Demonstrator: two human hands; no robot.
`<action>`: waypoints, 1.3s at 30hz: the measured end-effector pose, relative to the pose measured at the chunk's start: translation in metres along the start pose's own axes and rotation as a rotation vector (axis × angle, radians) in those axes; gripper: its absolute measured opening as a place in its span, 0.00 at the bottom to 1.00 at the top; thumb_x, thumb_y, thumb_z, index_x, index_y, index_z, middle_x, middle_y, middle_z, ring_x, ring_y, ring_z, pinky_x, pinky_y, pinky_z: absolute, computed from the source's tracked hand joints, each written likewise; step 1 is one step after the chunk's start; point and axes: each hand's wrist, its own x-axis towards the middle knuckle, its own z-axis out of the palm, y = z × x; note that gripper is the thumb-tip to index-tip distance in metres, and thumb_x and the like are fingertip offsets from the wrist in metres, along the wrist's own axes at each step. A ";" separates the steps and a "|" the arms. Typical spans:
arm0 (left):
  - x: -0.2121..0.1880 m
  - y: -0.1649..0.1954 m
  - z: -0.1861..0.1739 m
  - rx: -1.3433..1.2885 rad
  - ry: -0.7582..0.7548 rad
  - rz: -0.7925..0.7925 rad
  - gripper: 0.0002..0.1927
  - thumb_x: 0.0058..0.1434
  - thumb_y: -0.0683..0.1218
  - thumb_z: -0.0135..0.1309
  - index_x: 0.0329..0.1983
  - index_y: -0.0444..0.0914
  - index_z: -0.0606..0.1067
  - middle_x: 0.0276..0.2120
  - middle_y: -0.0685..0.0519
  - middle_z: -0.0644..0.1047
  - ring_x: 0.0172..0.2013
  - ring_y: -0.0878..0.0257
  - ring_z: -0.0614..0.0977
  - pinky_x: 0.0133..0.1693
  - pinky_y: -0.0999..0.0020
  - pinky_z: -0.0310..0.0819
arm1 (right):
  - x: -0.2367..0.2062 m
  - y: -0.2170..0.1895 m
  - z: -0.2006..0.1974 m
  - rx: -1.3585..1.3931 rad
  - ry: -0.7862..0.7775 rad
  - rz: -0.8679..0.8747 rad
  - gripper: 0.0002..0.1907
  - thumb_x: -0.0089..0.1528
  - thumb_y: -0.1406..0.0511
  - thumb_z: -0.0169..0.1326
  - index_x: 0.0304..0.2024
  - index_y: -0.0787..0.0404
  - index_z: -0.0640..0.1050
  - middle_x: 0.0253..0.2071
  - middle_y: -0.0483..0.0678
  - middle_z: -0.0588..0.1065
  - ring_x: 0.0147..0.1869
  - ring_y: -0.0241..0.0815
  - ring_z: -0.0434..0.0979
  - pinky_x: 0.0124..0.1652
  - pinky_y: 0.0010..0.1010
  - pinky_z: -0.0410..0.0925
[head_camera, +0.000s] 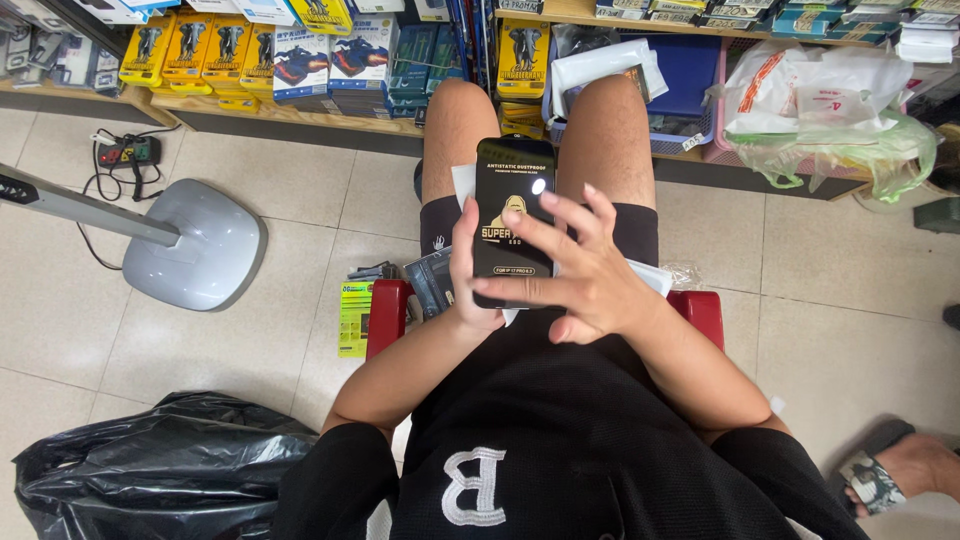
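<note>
We hold a flat black package (513, 215) with pale and yellow print above our lap, between our bare knees. Our left hand (468, 270) grips its left edge from behind, fingers clenched around the side with the thumb up along the front edge. Our right hand (580, 270) lies over its lower right front, fingers (545, 235) spread and loosely pressed on the face, grasping the package from that side. We sit on a red stool (700, 310) whose corners show at either hip; a few white sheets (652, 278) poke out under our right thigh. Just left of the stool, on the tiled floor (300, 250), lie a yellow-green card packet (353, 318) and some dark packets (430, 282), close to our left wrist. Further left stands the grey base of a fan stand (200, 245) with its pole, and beyond it a power strip (128, 152) with cables. A crumpled black plastic bag (140, 465) fills the lower left corner. Ahead runs a low wooden shelf (300, 112) packed with yellow and blue boxes (225, 48), a blue basket (690, 80), and translucent plastic bags (830, 110) on the right. Another person's sandalled foot (900, 470) shows at the lower right.
</note>
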 end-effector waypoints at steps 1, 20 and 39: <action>0.000 -0.003 -0.005 0.016 -0.011 0.020 0.32 0.82 0.64 0.28 0.70 0.37 0.68 0.60 0.47 0.76 0.60 0.56 0.79 0.64 0.60 0.72 | 0.001 0.003 -0.001 0.008 0.020 0.023 0.44 0.69 0.34 0.16 0.60 0.34 0.83 0.74 0.53 0.63 0.78 0.57 0.51 0.73 0.54 0.32; 0.005 -0.018 0.013 0.219 -0.256 -0.284 0.39 0.82 0.70 0.23 0.58 0.30 0.67 0.41 0.44 0.77 0.41 0.64 0.80 0.44 0.73 0.76 | -0.001 0.052 -0.057 -0.124 0.042 0.356 0.39 0.72 0.39 0.25 0.60 0.45 0.83 0.78 0.62 0.56 0.82 0.60 0.48 0.75 0.58 0.39; 0.020 0.035 0.044 1.603 -0.201 0.461 0.06 0.66 0.42 0.59 0.43 0.36 0.83 0.41 0.51 0.84 0.45 0.61 0.85 0.62 0.54 0.67 | -0.092 0.067 -0.069 0.487 1.100 0.334 0.10 0.81 0.67 0.55 0.55 0.63 0.67 0.40 0.43 0.69 0.41 0.33 0.72 0.42 0.22 0.67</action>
